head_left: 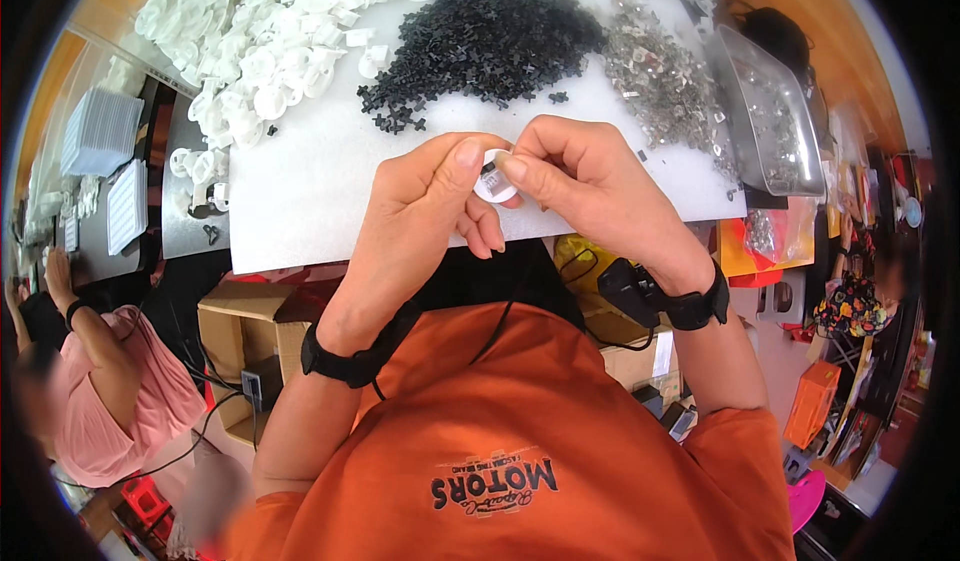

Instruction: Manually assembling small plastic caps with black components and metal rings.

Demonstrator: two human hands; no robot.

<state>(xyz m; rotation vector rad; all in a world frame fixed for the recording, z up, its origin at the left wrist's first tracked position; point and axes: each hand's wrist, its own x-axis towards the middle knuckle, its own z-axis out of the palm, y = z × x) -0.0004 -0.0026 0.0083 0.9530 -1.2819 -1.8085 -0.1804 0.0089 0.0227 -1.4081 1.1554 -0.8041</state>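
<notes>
1. Left hand [430, 196] and right hand [580, 176] meeting above near edge of white tabletop [300, 211] — both pinching one small white round cap [492, 179].
2. Dark insert visible in cap, between thumb tips.
3. Beyond hands: black clip pile [490, 36], white cap heap [270, 31], metal bits [665, 71] — all well apart from the hands.

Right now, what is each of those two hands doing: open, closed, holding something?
Left hand: closed, pinching the small white round part.
Right hand: closed, fingertips on the same white part, at the black piece in it.
</notes>
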